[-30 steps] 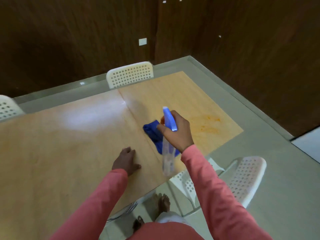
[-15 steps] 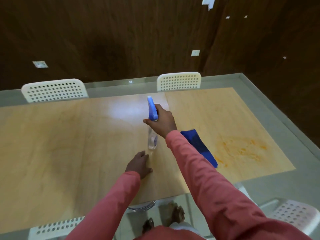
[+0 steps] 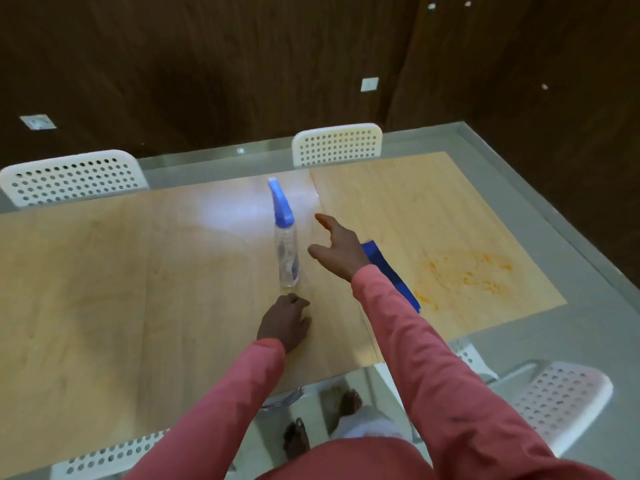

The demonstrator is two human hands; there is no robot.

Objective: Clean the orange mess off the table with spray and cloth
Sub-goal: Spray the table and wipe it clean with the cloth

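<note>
A clear spray bottle (image 3: 286, 254) with a blue trigger head stands upright on the wooden table (image 3: 121, 271), near the middle. Just right of it hovers my right hand (image 3: 337, 251), open with fingers spread, not touching the bottle. My left hand (image 3: 285, 322) rests on the table in front of the bottle, fingers loosely curled, holding nothing. A blue cloth (image 3: 391, 275) lies on the table behind my right forearm, partly hidden by it. An orange smear (image 3: 464, 271) spreads over the table's right end, beside the cloth.
White perforated chairs stand along the far side (image 3: 337, 143) (image 3: 69, 178), at the near left (image 3: 110, 459) and at the near right (image 3: 557, 400). A dark wood-panelled wall (image 3: 242, 64) runs behind the table. Grey floor surrounds it.
My right hand set the spray bottle down upright near the table's middle and let go of it. The left hand stayed on the table. The view swung left.
</note>
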